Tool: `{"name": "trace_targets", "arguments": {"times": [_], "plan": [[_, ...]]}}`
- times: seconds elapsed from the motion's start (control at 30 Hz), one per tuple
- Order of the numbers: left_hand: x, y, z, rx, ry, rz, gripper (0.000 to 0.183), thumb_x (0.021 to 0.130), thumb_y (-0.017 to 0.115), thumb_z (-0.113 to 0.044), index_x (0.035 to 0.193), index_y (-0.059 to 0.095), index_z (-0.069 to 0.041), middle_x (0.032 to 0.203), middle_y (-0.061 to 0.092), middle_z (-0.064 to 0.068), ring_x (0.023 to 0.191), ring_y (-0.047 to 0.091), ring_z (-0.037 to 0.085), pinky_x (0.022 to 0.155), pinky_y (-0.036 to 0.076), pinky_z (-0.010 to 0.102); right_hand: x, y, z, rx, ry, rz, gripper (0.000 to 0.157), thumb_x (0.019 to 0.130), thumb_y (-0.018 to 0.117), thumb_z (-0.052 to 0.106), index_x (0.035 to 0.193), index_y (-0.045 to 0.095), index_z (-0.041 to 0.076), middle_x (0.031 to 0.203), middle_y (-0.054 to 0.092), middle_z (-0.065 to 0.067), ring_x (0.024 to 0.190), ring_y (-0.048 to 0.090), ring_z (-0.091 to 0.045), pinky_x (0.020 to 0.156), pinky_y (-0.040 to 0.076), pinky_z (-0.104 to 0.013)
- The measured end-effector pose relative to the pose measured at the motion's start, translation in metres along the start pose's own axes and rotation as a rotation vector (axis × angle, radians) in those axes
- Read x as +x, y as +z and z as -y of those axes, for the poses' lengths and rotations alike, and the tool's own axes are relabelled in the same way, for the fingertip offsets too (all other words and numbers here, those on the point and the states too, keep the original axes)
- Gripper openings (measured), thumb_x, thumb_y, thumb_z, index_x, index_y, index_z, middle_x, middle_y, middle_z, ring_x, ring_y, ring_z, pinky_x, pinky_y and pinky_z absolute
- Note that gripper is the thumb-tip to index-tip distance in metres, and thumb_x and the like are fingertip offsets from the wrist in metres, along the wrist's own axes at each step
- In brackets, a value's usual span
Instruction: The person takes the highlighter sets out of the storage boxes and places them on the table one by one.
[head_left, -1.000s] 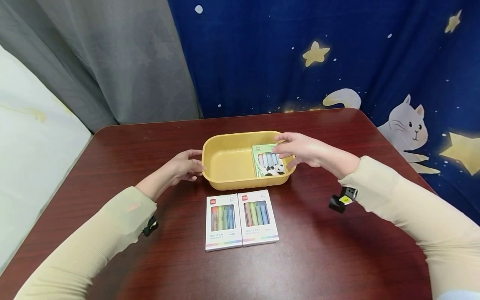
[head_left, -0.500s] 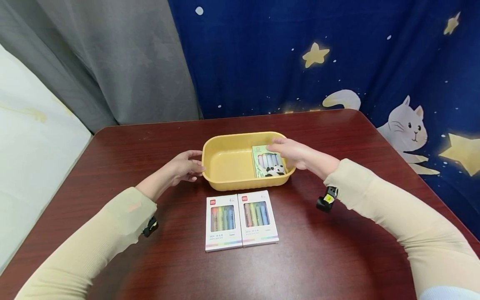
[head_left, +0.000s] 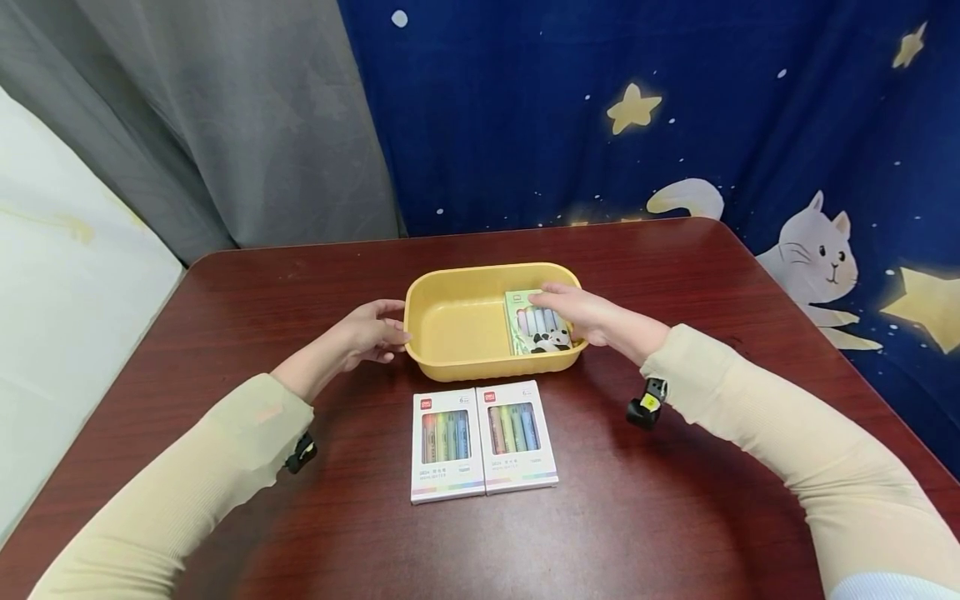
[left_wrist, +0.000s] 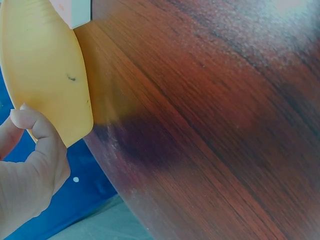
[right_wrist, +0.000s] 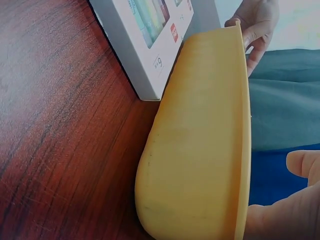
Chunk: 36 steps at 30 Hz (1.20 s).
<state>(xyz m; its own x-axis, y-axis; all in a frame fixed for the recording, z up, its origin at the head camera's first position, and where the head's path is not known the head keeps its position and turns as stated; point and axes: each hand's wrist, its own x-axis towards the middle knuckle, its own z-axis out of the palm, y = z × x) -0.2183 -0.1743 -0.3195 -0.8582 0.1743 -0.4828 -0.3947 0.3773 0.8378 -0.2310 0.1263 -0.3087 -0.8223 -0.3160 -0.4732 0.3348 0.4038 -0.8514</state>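
Note:
A yellow plastic basket (head_left: 457,329) sits on the dark red wooden table. My left hand (head_left: 371,332) pinches its left rim between thumb and fingers, as the left wrist view also shows. Inside, at the right end, lies a green box of highlighters with a panda print (head_left: 522,337). Over the right rim reaches my right hand (head_left: 588,315), its fingers on the upper part of that box. The thumb side is partly hidden, so a grip on the box cannot be made out. In front lie two white highlighter boxes, a left one (head_left: 447,479) and a right one (head_left: 519,475), side by side.
The wooden table (head_left: 660,517) has rounded far corners. Behind it hang a grey curtain (head_left: 277,117) and a blue curtain (head_left: 510,100) with stars and a cat. White cloth (head_left: 67,317) borders the left side.
My right hand has moved left and farther in over the green box, its fingers drawing closer to the box. The left hand, basket and boxes have stayed in place.

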Motion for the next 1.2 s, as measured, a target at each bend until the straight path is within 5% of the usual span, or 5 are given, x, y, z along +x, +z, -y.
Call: {"name": "trace_targets", "arguments": {"times": [1.2], "plan": [[0.000, 0.000, 0.000, -0.009, 0.002, 0.007, 0.066, 0.089, 0.054, -0.002, 0.145, 0.018, -0.008, 0.105, 0.047, 0.009, 0.068, 0.056, 0.008, 0.056, 0.044, 0.019, 0.006, 0.017, 0.008, 0.024, -0.023, 0.007, 0.061, 0.098, 0.038, 0.032, 0.147, 0.012, 0.006, 0.152, 0.010, -0.010, 0.137, 0.015, -0.032, 0.108, 0.022, -0.051]]}}
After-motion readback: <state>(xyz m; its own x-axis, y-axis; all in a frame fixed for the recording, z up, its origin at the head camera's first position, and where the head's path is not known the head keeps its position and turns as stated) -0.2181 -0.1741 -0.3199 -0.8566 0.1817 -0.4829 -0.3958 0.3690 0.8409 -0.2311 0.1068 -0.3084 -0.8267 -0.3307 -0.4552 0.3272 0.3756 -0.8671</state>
